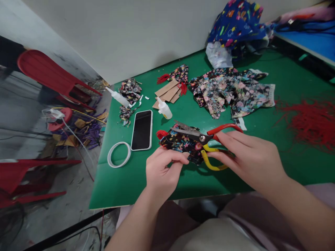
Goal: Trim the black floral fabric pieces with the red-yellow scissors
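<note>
My left hand [165, 168] pinches the lower edge of a black floral fabric piece [183, 141], which has a red tuft [161, 134] at its left end. In my right hand [248, 157] is a pair of scissors [202, 138] with one red and one yellow handle; thumb and fingers are at the loops. The scissor blades lie over the fabric and point left, slightly apart. Whether they touch the cloth I cannot tell. A light teal bit shows between the handles. Both hands are above the near part of the green table [125, 190].
Left of the fabric lie a phone [142, 130] and a white tape ring [119, 154]. Behind stand or lie white glue bottles [164, 108], brown card strips [167, 91] and floral scraps [130, 90]. Floral cloth [230, 89] and red threads [311, 122] are at the right.
</note>
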### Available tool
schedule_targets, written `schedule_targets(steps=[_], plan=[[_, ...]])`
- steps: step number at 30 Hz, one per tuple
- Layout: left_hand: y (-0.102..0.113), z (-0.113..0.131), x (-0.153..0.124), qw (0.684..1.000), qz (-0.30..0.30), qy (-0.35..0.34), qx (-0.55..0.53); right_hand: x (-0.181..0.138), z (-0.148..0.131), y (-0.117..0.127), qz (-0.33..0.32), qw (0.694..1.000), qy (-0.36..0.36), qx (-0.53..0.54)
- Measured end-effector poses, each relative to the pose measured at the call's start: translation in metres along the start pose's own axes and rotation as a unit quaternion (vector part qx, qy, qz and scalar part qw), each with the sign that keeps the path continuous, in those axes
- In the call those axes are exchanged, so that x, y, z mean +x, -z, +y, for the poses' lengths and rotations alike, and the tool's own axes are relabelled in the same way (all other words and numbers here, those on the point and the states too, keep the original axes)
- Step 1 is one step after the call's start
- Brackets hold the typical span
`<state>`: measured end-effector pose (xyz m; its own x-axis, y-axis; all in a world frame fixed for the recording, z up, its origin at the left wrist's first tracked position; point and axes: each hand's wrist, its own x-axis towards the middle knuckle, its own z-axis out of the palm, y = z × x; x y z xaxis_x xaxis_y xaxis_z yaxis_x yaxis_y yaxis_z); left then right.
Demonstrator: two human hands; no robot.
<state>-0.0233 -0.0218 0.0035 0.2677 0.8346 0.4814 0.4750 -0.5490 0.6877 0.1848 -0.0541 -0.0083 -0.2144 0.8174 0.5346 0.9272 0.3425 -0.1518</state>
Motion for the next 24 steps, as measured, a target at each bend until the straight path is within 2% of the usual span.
schedule_targets(steps=[24], plan=[[0.0003,0.0003,0.0002,1.0,-0.005,0.002,-0.004,0.0011,-0.001,0.0001,-0.001,1.0,-0.006,0.024]])
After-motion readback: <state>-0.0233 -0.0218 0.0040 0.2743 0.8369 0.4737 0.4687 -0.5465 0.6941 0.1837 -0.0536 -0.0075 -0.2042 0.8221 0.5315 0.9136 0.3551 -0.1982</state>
